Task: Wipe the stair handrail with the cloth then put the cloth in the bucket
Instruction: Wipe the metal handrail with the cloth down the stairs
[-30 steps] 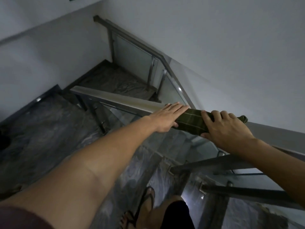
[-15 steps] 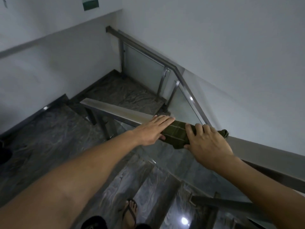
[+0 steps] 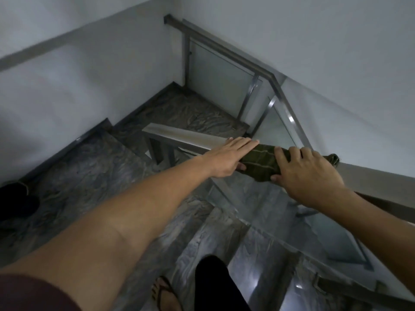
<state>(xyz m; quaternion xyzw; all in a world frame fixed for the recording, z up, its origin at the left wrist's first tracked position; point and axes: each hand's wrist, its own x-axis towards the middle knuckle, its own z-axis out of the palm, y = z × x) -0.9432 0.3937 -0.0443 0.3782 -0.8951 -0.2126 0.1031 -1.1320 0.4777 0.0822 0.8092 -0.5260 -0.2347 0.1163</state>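
Note:
A dark green cloth [image 3: 261,161] with pale stripes is draped over the flat metal stair handrail [image 3: 177,134], which runs from centre left toward the right edge. My left hand [image 3: 231,159] presses flat on the cloth's left end, thumb under the rail. On the cloth's right end my right hand [image 3: 307,173] grips it and the rail, with fingers curled over the top. A small tail of cloth [image 3: 334,158] sticks out beyond the right hand. No bucket is in view.
Grey marble steps [image 3: 94,171] descend to the left and ahead, with a landing [image 3: 179,108] below. A second handrail with glass panels [image 3: 224,70] runs down along the far flight. A dark object [image 3: 15,198] lies at the left edge. My sandalled foot [image 3: 165,295] stands on a step.
Both hands and the cloth have slid left down the handrail, toward its lower end. The view has shifted as I stepped down the stairs.

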